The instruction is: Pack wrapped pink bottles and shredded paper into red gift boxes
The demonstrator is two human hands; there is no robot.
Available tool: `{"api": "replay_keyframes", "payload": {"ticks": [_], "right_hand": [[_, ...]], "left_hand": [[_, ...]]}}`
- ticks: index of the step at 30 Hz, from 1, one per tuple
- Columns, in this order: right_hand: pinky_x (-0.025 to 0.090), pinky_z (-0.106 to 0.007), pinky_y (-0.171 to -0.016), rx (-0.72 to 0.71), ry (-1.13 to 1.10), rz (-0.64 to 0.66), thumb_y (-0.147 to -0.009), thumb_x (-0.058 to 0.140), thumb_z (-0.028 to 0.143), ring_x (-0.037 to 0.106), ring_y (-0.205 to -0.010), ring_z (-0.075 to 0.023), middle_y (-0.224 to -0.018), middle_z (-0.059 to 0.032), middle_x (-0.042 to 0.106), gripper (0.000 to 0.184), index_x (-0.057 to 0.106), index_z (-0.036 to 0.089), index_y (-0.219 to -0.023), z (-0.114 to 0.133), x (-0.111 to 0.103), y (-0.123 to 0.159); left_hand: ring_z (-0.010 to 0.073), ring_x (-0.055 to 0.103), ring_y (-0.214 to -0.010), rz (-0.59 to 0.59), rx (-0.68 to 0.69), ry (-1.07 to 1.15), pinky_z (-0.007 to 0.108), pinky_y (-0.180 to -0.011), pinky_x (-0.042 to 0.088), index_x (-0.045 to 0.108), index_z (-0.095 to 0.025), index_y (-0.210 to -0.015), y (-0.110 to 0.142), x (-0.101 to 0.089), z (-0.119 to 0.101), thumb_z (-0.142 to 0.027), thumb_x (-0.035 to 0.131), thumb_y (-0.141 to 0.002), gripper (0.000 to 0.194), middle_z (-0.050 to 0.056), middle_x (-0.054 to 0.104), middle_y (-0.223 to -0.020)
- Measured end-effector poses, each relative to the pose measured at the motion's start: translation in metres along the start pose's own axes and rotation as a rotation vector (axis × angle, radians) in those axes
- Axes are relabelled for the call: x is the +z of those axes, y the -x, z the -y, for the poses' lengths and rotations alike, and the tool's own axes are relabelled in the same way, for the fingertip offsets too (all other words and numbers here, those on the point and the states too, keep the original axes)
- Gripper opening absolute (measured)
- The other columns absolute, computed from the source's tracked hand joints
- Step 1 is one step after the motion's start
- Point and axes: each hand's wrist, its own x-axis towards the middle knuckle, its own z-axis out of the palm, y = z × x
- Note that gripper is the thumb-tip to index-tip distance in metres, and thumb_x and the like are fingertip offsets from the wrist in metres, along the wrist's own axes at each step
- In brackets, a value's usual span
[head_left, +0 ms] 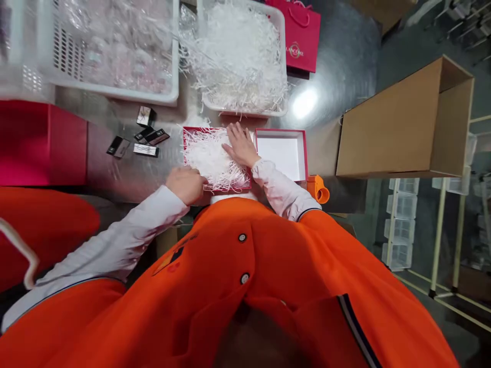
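I see the right hand (243, 148) spread open on paper shreds (207, 158) filling the red box (245, 187); the left hand (186, 185) curls at its seven o'clock corner, grip I cannot tell. A tub (284, 56) crowds twelve, cartons (145, 150) nine, a white-lined tray (284, 153) three.

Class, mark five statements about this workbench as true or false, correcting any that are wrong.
1. The right hand rests on white paper shreds. True.
2. A white-lined box lies right of the shred-filled box. True.
3. The left hand is inside the white-lined box. False: the left hand is at the shred-filled box's near left corner.
4. The red gift bag stands left of the shred-filled basket. False: the red gift bag stands right of it.
5. Small cartons lie left of the shred-filled box. True.
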Motion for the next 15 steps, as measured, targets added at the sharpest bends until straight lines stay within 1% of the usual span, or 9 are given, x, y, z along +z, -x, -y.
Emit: {"api": "replay_keyframes", "payload": {"ticks": [1, 2, 4, 5, 7, 9, 11, 13, 15], "right_hand": [[0.013, -0.064, -0.138, -0.026, 0.003, 0.034, -0.115, 0.040, 0.053, 0.023, -0.169, -0.0361, -0.175, -0.0233, 0.037, 0.069, 0.042, 0.007, -0.167, 0.002, 0.004, -0.001], [0.013, -0.063, -0.139, -0.053, 0.008, 0.063, -0.115, 0.043, 0.050, 0.027, -0.168, -0.0353, -0.173, -0.0236, 0.041, 0.066, 0.046, 0.007, -0.165, 0.004, 0.008, 0.000], [0.016, -0.061, -0.139, -0.096, 0.017, 0.098, -0.115, 0.047, 0.044, 0.033, -0.166, -0.0343, -0.170, -0.0237, 0.045, 0.060, 0.050, 0.006, -0.161, 0.010, 0.011, 0.009], [0.018, -0.061, -0.139, -0.107, 0.021, 0.107, -0.115, 0.048, 0.042, 0.035, -0.165, -0.0341, -0.170, -0.0235, 0.046, 0.057, 0.052, 0.007, -0.160, 0.011, 0.011, 0.014], [0.020, -0.061, -0.138, -0.116, 0.028, 0.124, -0.115, 0.050, 0.040, 0.036, -0.165, -0.0336, -0.170, -0.0231, 0.047, 0.052, 0.057, 0.007, -0.156, 0.013, 0.011, 0.020], [0.020, -0.060, -0.138, -0.110, 0.032, 0.137, -0.115, 0.050, 0.038, 0.036, -0.165, -0.0329, -0.168, -0.0229, 0.048, 0.047, 0.062, 0.008, -0.150, 0.012, 0.010, 0.021], [0.021, -0.060, -0.138, -0.093, 0.028, 0.148, -0.115, 0.049, 0.035, 0.036, -0.165, -0.0317, -0.168, -0.0225, 0.049, 0.046, 0.062, 0.009, -0.150, 0.011, 0.009, 0.019], [0.021, -0.061, -0.137, -0.080, 0.017, 0.151, -0.115, 0.048, 0.032, 0.037, -0.164, -0.0306, -0.170, -0.0208, 0.047, 0.048, 0.056, 0.011, -0.157, 0.013, 0.008, 0.017], [0.020, -0.062, -0.137, -0.075, 0.013, 0.151, -0.114, 0.048, 0.029, 0.035, -0.165, -0.0316, -0.172, -0.0195, 0.044, 0.051, 0.050, 0.012, -0.162, 0.018, 0.003, 0.018]], "left_hand": [[0.0413, 0.069, -0.107, -0.049, -0.011, 0.024, 0.057, -0.094, 0.052, 0.087, -0.020, -0.102, -0.008, -0.008, 0.003, -0.026, 0.059, -0.090, 0.031, 0.019, 0.076, -0.099], [0.0415, 0.068, -0.112, -0.107, -0.032, 0.053, 0.058, -0.097, 0.051, 0.086, -0.019, -0.110, -0.021, -0.016, 0.006, -0.027, 0.056, -0.093, 0.035, 0.020, 0.076, -0.106], [0.0410, 0.061, -0.130, -0.214, -0.058, 0.124, 0.059, -0.111, 0.045, 0.078, -0.014, -0.134, -0.058, -0.029, 0.012, -0.026, 0.052, -0.099, 0.046, 0.021, 0.072, -0.132], [0.0394, 0.055, -0.141, -0.246, -0.050, 0.167, 0.058, -0.119, 0.040, 0.072, -0.012, -0.144, -0.079, -0.033, 0.015, -0.025, 0.050, -0.101, 0.050, 0.020, 0.065, -0.146], [0.0349, 0.040, -0.156, -0.216, 0.034, 0.238, 0.057, -0.131, 0.024, 0.065, -0.010, -0.150, -0.117, -0.036, 0.020, -0.026, 0.051, -0.105, 0.051, 0.017, 0.055, -0.161], [0.0333, 0.030, -0.162, -0.112, 0.105, 0.263, 0.058, -0.135, 0.010, 0.064, -0.009, -0.150, -0.141, -0.031, 0.022, -0.029, 0.055, -0.107, 0.049, 0.015, 0.052, -0.166], [0.0367, 0.026, -0.164, -0.057, 0.061, 0.249, 0.062, -0.135, 0.006, 0.061, -0.005, -0.152, -0.144, -0.021, 0.021, -0.035, 0.058, -0.107, 0.054, 0.020, 0.045, -0.170], [0.0424, 0.022, -0.165, -0.087, -0.072, 0.234, 0.065, -0.134, 0.010, 0.054, 0.001, -0.158, -0.133, -0.009, 0.016, -0.043, 0.058, -0.108, 0.067, 0.027, 0.033, -0.175], [0.0465, 0.018, -0.166, -0.125, -0.200, 0.234, 0.066, -0.133, 0.014, 0.046, 0.005, -0.163, -0.117, 0.001, 0.008, -0.051, 0.054, -0.109, 0.078, 0.032, 0.023, -0.177]]}}
